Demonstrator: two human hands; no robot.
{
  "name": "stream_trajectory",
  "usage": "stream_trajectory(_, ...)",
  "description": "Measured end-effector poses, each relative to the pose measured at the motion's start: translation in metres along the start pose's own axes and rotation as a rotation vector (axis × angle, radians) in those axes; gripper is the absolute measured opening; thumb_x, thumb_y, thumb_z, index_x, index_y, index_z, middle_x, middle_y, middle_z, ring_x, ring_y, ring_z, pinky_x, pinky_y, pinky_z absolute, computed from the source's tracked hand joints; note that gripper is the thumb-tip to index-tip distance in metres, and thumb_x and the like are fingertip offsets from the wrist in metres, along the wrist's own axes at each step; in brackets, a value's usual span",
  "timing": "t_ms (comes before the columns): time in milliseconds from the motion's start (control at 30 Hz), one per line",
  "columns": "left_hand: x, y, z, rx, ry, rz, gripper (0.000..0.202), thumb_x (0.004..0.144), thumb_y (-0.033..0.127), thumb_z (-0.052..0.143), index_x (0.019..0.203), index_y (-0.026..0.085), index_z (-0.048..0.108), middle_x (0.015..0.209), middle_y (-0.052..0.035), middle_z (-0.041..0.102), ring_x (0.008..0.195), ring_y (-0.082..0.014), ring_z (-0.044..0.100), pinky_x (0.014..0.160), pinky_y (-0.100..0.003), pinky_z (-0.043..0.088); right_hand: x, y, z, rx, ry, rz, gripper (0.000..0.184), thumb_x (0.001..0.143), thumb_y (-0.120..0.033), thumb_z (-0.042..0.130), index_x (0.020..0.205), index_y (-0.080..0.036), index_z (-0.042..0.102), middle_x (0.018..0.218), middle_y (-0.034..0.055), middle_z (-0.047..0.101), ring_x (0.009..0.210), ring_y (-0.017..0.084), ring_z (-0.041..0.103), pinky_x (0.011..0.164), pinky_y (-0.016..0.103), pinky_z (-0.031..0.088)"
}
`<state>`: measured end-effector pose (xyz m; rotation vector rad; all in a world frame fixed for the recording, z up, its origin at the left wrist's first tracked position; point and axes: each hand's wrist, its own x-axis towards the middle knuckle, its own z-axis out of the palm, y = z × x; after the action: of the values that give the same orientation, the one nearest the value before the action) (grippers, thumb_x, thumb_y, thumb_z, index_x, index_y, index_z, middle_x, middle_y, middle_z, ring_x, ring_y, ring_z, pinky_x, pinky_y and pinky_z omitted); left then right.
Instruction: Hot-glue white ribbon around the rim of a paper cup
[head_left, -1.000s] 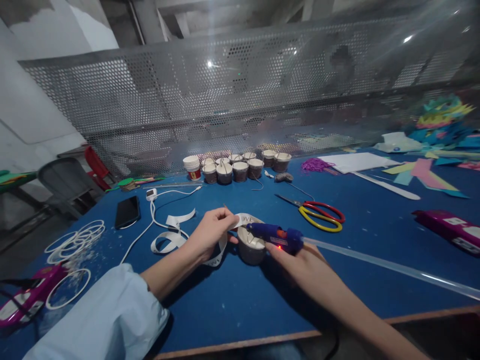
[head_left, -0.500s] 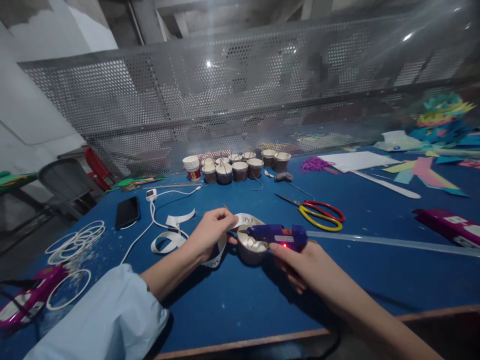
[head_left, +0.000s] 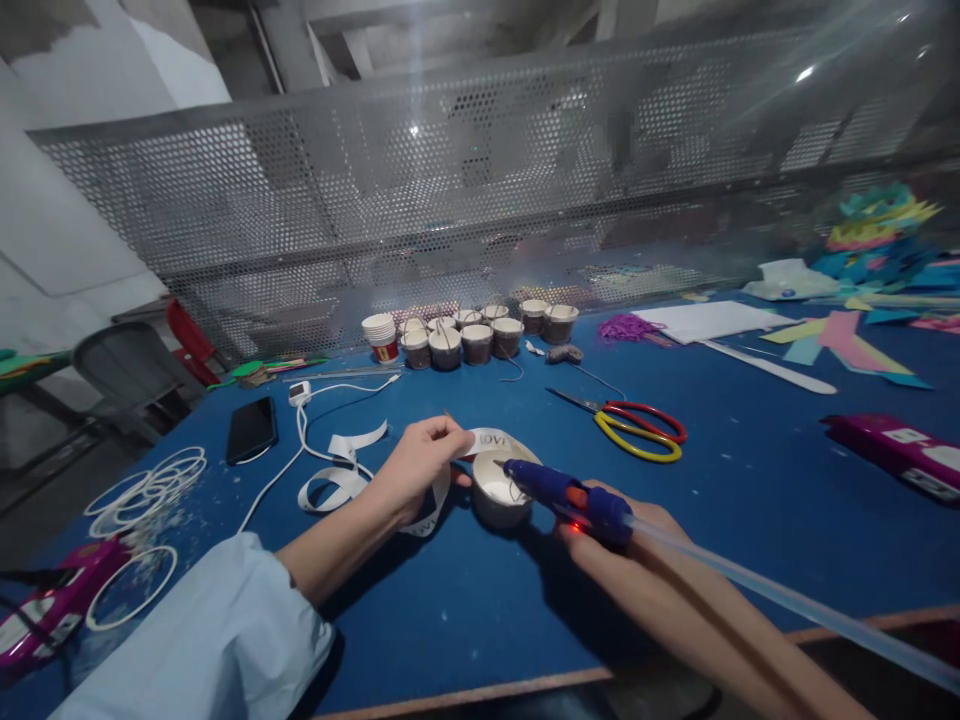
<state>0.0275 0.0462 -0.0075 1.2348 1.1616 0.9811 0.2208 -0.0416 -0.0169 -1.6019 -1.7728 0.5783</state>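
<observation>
Cup [head_left: 496, 508] upright w/ thin strand [head_left: 514, 490] & glue gun [head_left: 564, 492] tip at mouth.

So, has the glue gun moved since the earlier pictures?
Yes: judged against the scissors, the glue gun has shifted slightly right, its back end swinging toward the person.

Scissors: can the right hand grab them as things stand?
Probably not as is: the right hand holds the glue gun. Once freed, likely yes; the scissors lie uncovered on the table beyond it.
</observation>
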Motion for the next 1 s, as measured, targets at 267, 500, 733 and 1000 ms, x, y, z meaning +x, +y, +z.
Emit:
stream_trajectory(267, 0.004, -0.004, 0.002, -0.005, 0.022, 0.0, 0.02, 0.066, 0.028, 0.064, 0.059, 0.015, 0.05, 0.064, 0.0004, 0.053, 0.058, -0.0091, 0.049, 0.046, -0.019, 0.049, 0.001, 0.005, 0.008, -0.108, -0.115, -0.261, 0.011, 0.084, -0.022, 0.043, 0.084, -0.021, 0.054, 0.072, 0.0024, 0.063, 0.058, 0.015, 0.059, 0.054, 0.024, 0.038)
stream_trajectory(500, 0.006, -0.005, 0.002, -0.02, 0.007, 0.011, 0.02, 0.067, 0.028, 0.062, 0.058, 0.016, 0.049, 0.063, 0.0006, 0.053, 0.056, -0.0088, 0.049, 0.045, -0.018, 0.048, 0.003, 0.007, 0.019, -0.222, -0.124, -0.313, 0.016, 0.087, -0.019, 0.042, 0.091, -0.019, 0.058, 0.078, 0.0047, 0.066, 0.059, 0.016, 0.062, 0.051, 0.024, 0.035)
stream_trajectory(733, 0.006, -0.008, 0.003, -0.028, 0.011, 0.008, 0.02, 0.066, 0.028, 0.064, 0.059, 0.016, 0.05, 0.062, 0.0006, 0.052, 0.057, -0.0095, 0.049, 0.045, -0.02, 0.049, 0.002, 0.008, 0.021, -0.302, -0.086, -0.336, 0.015, 0.088, -0.02, 0.041, 0.092, -0.018, 0.056, 0.074, 0.0053, 0.065, 0.058, 0.017, 0.062, 0.049, 0.023, 0.034)
stream_trajectory(1000, 0.005, -0.008, 0.002, -0.019, 0.01, 0.01, 0.02, 0.067, 0.028, 0.063, 0.058, 0.016, 0.049, 0.063, 0.0003, 0.052, 0.058, -0.0095, 0.049, 0.045, -0.019, 0.048, 0.005, 0.012, 0.027, -0.278, -0.078, -0.312, 0.015, 0.086, -0.019, 0.043, 0.093, -0.018, 0.056, 0.077, 0.0064, 0.068, 0.06, 0.019, 0.065, 0.051, 0.024, 0.036)
